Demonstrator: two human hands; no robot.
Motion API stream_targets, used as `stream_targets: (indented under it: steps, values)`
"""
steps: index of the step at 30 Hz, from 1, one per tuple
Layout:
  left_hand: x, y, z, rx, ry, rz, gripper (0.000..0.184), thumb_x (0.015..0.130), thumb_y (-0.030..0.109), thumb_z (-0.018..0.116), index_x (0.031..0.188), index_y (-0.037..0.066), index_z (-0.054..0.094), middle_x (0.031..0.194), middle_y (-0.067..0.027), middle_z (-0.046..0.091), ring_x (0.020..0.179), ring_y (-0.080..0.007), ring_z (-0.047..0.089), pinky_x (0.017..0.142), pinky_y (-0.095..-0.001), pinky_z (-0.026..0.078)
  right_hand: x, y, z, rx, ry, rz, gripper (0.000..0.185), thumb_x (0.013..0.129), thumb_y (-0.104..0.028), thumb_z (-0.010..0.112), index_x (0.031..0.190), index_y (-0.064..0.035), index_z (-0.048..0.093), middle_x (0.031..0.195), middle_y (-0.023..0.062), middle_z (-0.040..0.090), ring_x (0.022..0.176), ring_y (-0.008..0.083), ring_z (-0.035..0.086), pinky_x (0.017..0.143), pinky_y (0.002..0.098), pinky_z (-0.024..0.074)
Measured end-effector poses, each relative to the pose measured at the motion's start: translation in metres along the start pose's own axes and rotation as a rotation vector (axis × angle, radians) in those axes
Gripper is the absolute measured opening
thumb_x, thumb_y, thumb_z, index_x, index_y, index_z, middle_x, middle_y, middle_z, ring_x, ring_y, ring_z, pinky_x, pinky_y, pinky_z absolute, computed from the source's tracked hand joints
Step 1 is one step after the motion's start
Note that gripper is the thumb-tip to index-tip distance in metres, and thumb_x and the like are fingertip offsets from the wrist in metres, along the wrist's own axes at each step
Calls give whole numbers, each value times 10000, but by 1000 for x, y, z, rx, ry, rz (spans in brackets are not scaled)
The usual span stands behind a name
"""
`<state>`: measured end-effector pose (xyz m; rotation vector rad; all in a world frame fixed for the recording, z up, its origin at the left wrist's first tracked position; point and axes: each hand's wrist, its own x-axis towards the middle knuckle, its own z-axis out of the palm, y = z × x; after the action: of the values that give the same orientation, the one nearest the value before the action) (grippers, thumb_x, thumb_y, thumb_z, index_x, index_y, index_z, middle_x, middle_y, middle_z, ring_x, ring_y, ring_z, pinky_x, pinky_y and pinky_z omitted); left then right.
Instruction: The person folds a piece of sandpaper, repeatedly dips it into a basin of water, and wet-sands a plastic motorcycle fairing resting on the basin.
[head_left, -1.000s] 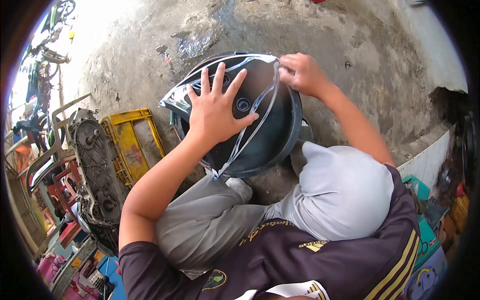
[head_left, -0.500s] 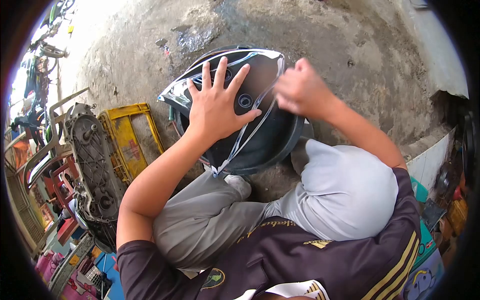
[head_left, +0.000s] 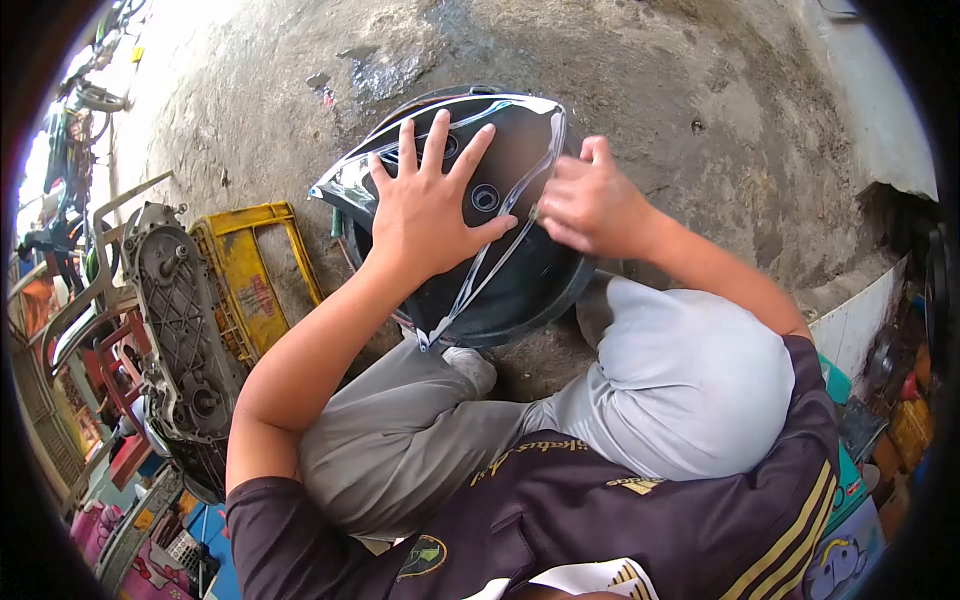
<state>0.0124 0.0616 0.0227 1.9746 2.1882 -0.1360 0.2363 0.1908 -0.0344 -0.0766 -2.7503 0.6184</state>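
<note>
A dark, roughly triangular panel with shiny clear edges [head_left: 512, 140], possibly a motorcycle headlight lens, lies across a round black tub [head_left: 545, 300] in front of my knees. A round ring mark shows on its face. My left hand [head_left: 425, 215] rests flat on the panel with its fingers spread, thumb towards the right edge. My right hand [head_left: 590, 200] is closed at the panel's right edge, thumb up and slightly blurred. Whatever its fingers may hold is too small or hidden to make out.
Left of the tub lie a yellow plastic crate [head_left: 262, 290] and a grey metal engine casing [head_left: 185, 320]. Motorcycle parts [head_left: 75, 190] stand along the far left. Beneath is a rough concrete floor [head_left: 640, 90], with a white board [head_left: 860, 300] and assorted items at the right.
My right hand has moved slightly down along the panel's right edge, still closed. My left hand stays spread on the panel; the whole view has shifted slightly.
</note>
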Motion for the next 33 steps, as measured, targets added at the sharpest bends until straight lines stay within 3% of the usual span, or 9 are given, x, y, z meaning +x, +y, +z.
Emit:
stream_targets:
  steps: [3,9,12,15,17,20,26,30,33]
  values:
    - [-2,-1,0,3,-6,-4,1040,790,721,773,1669,355,355,1725,-187,308,1566,-504,285,1132,-797,307,-2,18,-9,-35,6,188,133,860,-224,762,832,-144,660,787,-10,577,896,204,578,926,483,375]
    - [1,0,-1,-7,0,-4,1039,786,713,779,1667,351,362,1720,-187,314,1564,-503,288,1128,-798,306,4,6,-6,4,6,-24,144,851,-216,761,790,-150,648,753,-19,570,847,201,569,919,476,378]
    - [-3,0,0,-14,3,-12,1041,785,708,783,1666,345,364,1717,-188,318,1564,-501,288,1131,-795,301,2,21,-7,-106,39,211,143,863,-283,770,815,-183,679,800,-54,632,920,179,599,912,495,378]
    - [0,0,-1,-17,2,-5,1042,785,705,783,1667,341,365,1713,-188,323,1566,-499,285,1137,-794,290,5,-6,5,34,70,-22,110,862,-219,751,811,-157,675,765,-19,582,868,204,568,887,466,360]
    - [0,-1,-1,-17,-8,-5,1041,786,705,782,1667,338,366,1711,-189,326,1566,-498,284,1139,-795,283,6,2,-2,11,27,-25,102,864,-223,754,836,-154,685,776,-16,588,868,209,568,886,464,364]
    - [-2,-1,1,-18,16,-5,1042,789,712,777,1669,340,362,1711,-190,327,1571,-497,276,1138,-796,284,6,26,-9,-115,59,256,128,902,-280,740,858,-171,688,821,-32,642,909,209,606,897,478,396]
    - [-3,-7,5,10,52,43,1024,806,740,740,1669,339,362,1702,-224,344,1547,-554,290,1128,-807,307,13,4,0,-118,45,18,165,943,-266,705,846,-137,670,802,14,627,863,228,607,858,476,391]
    - [-7,-17,9,-30,129,123,956,836,657,769,1646,295,414,1691,-136,379,1564,-375,347,1176,-696,332,16,26,-7,-276,218,261,200,971,-246,685,826,-117,636,796,51,641,837,271,606,826,474,400]
    - [-12,-26,-2,-113,213,216,809,914,553,743,1615,260,463,1630,-118,439,1525,-360,384,1221,-610,303,5,16,-28,-209,289,283,175,971,-258,697,873,-114,686,834,50,696,853,270,633,838,465,413]
